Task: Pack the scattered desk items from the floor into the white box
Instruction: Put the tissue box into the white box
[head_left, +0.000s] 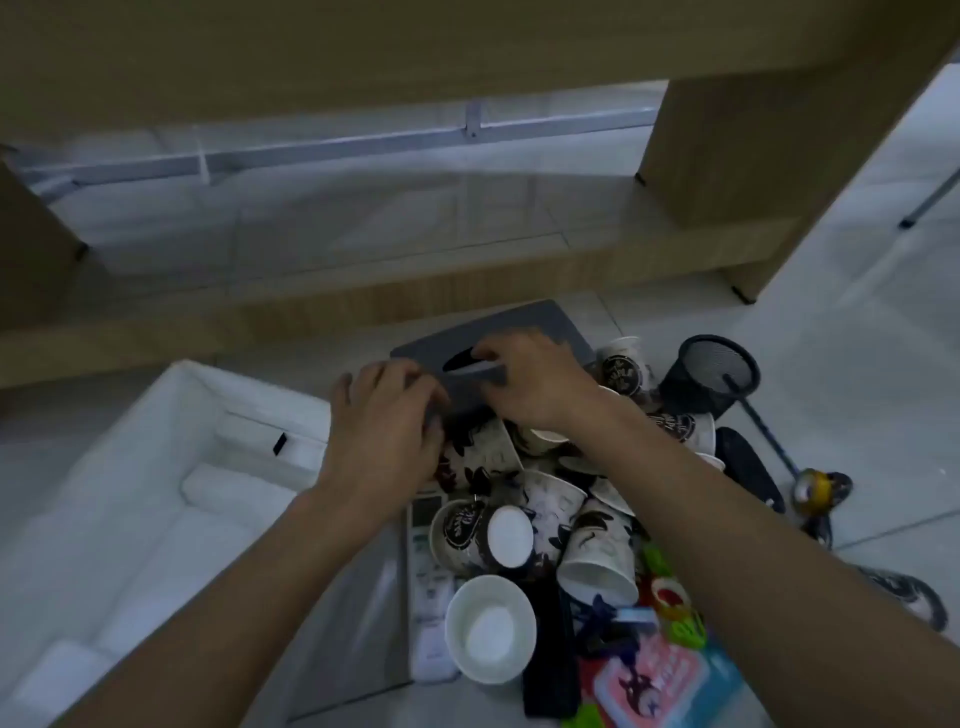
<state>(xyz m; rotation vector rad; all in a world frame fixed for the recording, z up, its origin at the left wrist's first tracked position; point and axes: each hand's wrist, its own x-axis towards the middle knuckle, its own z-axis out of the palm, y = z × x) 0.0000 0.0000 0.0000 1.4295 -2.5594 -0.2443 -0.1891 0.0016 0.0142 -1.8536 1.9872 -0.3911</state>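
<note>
The left grip (384, 415) curls around the near corner of a grey tissue box (524, 322) on the floor. The right grip (530, 384) pinches it by its slot. The white box (130, 467) stands just left of the left grip. Paper cups (540, 509) are heaped below both.

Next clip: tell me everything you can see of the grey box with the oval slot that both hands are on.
The grey box is flat, rectangular and matte, plastic-looking, with rounded corners and a dark oval slot in its top. It sits at the far end of the pile, close to the wooden desk base, its near edge above the paper cups. The left hand grips its near left corner; the right hand pinches the near edge by the slot.
</note>
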